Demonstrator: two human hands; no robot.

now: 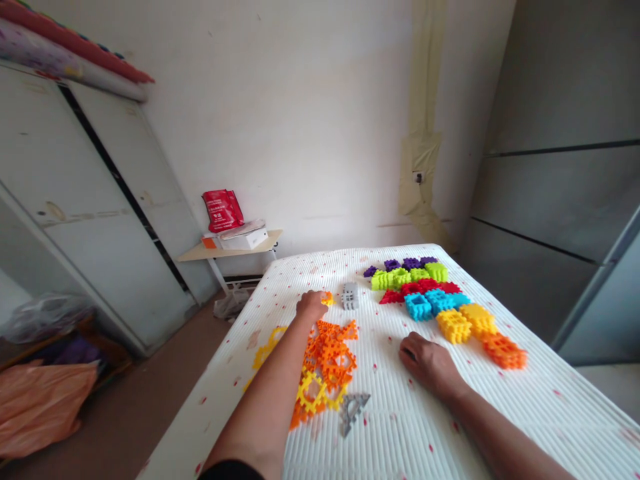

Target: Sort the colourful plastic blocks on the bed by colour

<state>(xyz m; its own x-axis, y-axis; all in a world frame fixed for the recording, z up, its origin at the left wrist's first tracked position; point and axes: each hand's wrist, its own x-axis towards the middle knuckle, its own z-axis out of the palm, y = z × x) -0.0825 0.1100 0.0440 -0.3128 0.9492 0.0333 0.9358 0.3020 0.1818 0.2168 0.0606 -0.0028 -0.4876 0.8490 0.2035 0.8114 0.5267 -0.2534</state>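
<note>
My left hand (312, 305) reaches across the mat, fingers closed on a small yellow-orange interlocking plastic piece (327, 299). Just right of it stands a grey stack of pieces (350, 296). Beneath my left forearm lies a loose heap of orange interlocking pieces (330, 353), with yellow ring-shaped pieces (311, 392) among them. A grey triangular piece (354, 410) lies at the heap's near right side. My right hand (427, 360) rests on the mat with its fingers curled, and nothing shows in it. Part of the yellow pieces left of my forearm is hidden.
Sorted stacks sit at the right: purple (411, 264), lime green (400, 277), red (425, 287), blue (419, 306), yellow (454, 325) and orange (505, 351). A white ribbed mat (390, 440) covers the surface. Beyond stands a small table (274, 240) with a red bag (223, 211).
</note>
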